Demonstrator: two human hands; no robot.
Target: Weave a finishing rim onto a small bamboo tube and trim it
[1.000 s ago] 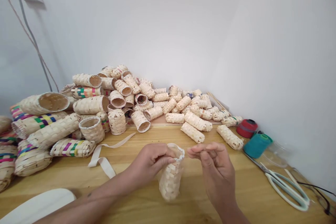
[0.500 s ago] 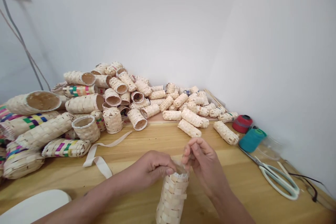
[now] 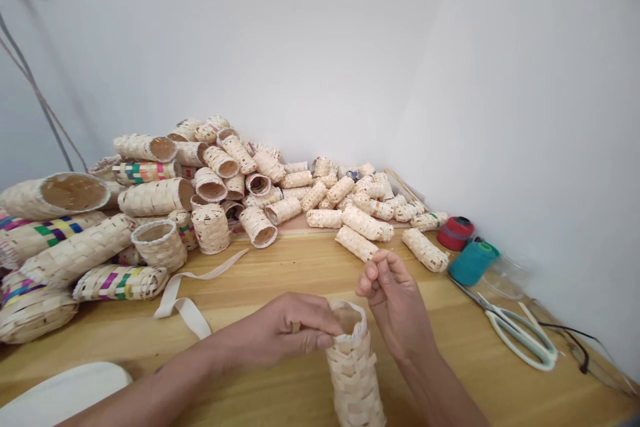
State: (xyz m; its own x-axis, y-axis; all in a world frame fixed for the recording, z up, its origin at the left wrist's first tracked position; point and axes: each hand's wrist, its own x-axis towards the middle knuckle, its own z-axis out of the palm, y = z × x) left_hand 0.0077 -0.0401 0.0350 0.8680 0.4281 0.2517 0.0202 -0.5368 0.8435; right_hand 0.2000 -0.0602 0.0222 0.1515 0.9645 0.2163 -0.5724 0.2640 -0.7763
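A pale woven cylinder (image 3: 354, 380) stands at the bottom centre, its round mouth with a whitish stitched rim facing up. My left hand (image 3: 305, 325) pinches the left side of that rim, fingers inside the mouth and thumb outside. To the right and slightly above the rim is my right hand (image 3: 393, 290), apart from the cylinder. Its thumb and index fingertips are pressed together; anything between them is too small to make out.
Woven cylinders (image 3: 157, 197) are piled at the left, smaller ones (image 3: 367, 223) at the centre back. Red thread (image 3: 455, 233), teal thread (image 3: 474, 263) and scissors (image 3: 523, 340) lie right. A pale strip (image 3: 187, 310) and white round object (image 3: 67, 392) lie left.
My right hand has moved slightly right, away from the rim. The cylinder has shifted right and now leans the other way, with its mouth more visible. The whole view has shifted a little.
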